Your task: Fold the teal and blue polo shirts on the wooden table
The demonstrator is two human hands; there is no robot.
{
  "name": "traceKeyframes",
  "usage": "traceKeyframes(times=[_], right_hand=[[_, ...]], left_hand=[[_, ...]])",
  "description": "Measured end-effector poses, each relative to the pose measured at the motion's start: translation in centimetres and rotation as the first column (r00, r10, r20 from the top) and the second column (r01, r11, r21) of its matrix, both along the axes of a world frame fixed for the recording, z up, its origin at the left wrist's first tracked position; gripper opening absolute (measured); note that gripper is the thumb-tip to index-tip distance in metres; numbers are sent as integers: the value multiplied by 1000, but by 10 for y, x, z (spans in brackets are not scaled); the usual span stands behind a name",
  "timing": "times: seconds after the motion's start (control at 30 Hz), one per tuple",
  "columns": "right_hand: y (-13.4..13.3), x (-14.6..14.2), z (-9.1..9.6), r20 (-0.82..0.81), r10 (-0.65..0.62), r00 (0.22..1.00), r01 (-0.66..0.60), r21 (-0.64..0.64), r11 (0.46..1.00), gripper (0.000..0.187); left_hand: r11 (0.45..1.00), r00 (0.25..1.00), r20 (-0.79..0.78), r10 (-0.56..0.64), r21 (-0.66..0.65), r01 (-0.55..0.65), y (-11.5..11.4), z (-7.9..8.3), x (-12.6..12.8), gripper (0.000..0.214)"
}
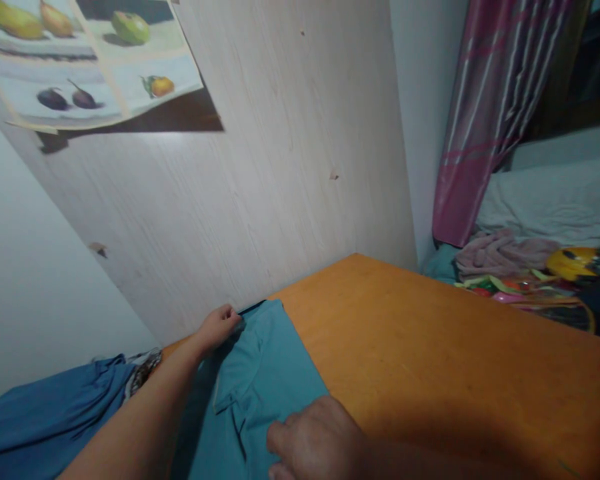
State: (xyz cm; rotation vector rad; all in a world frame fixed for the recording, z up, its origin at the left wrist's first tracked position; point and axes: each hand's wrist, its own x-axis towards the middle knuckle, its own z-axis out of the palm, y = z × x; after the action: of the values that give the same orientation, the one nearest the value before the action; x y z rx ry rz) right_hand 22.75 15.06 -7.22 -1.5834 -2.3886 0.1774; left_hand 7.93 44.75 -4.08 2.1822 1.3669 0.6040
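Note:
A teal shirt (275, 360) lies in a long folded shape on the orange tabletop, with a short sleeve-like flap turned inward on it. At its far end, by the panel, my left hand (223, 327) is closed, fingers pinching the cloth near a dark edge. My right hand (317, 437) is nearer to me, over the shirt's right edge. Its fingers are curled down against the fabric, and their tips are partly hidden. The near end of the shirt runs out of view at the bottom.
The orange tabletop (405, 333) meets a pale wood-grain panel (280, 167) carrying a fruit poster (90, 67). Blue cloth (55, 413) lies at the left. Beyond the right edge are a pink curtain (480, 133), a mauve towel (505, 252) and a yellow object (573, 264).

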Motion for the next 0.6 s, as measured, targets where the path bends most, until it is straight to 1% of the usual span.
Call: traceKeyframes(times=[0.1,0.2,0.3,0.37,0.47,0.53,0.6], right_hand=[[-1,1,0,-28,-8,1000,8,11,1000,34],[-4,1,1,-39,-16,999,16,-7,1000,32],[-8,2,4,-58,-10,998,10,0,1000,30],[-10,2,5,-73,-12,997,13,1,1000,28],[-13,3,6,-81,-33,996,33,-5,999,25],[-14,2,6,-85,-38,996,39,0,999,24],[-15,2,6,-88,-36,995,37,9,999,24]], left_hand=[[998,999,-4,48,50,-48,2,-2,-5,16],[984,986,-27,163,80,-160,4,0,-16,17],[962,963,-51,266,76,-262,3,1,-31,25],[955,952,-76,297,33,-295,-2,-1,-41,34],[945,945,-95,312,-75,-320,-13,-8,-49,43],[936,948,-71,310,-153,-318,-21,-13,-51,41],[927,953,-11,302,-232,-296,-26,-18,-50,33]])
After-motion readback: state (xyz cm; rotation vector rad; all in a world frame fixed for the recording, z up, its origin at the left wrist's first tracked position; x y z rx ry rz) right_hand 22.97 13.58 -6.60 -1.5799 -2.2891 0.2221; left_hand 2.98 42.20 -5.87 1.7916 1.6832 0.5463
